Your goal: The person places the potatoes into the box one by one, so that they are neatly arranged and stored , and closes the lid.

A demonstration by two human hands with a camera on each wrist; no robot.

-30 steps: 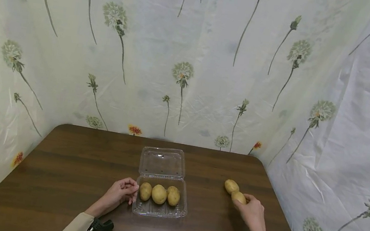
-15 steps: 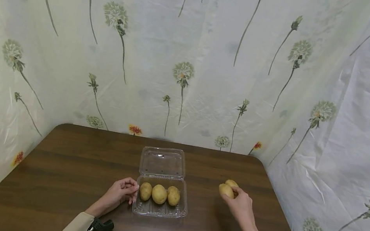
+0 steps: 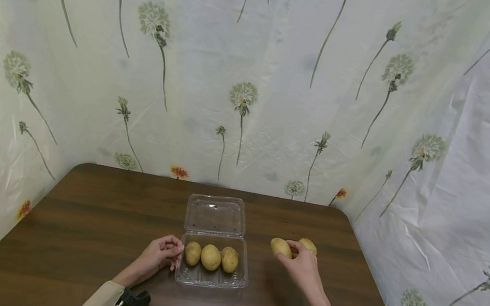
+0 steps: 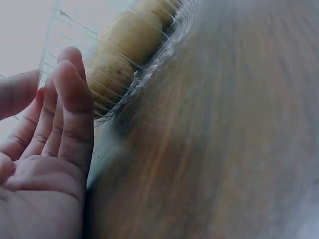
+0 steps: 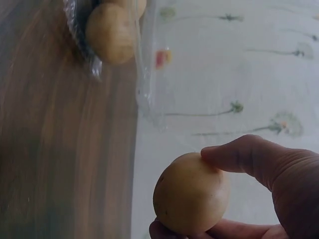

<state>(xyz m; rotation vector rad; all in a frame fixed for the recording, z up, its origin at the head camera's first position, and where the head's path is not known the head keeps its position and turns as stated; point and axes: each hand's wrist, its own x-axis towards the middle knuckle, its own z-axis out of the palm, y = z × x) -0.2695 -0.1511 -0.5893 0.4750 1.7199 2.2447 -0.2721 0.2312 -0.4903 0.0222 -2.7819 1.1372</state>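
A clear plastic clamshell container [image 3: 210, 280] lies with its lid folded back, and three potatoes [image 3: 211, 257] sit in a row in its base. At the container's left rim, my left hand [image 3: 161, 253] pinches the edge between thumb and fingers; in the left wrist view, the thumb [image 4: 19, 94] is on one side of the rim. To the right of the container, my right hand [image 3: 303, 271] holds another potato [image 3: 281, 247] above the table, thumb and fingertips around it in the right wrist view. One more potato [image 3: 309, 245] is just behind that hand, partly hidden by it.
The dark wooden table [image 3: 124, 209] has a curtain [image 3: 280, 100] with dandelion prints along its back and sides. The container's open lid [image 3: 216, 215] lies toward the back edge. A black wrist strap [image 3: 133, 300] is on the left wrist.
My right hand has carried the potato leftward, away from the one beside it and toward the container. The left hand and the container have stayed in place.
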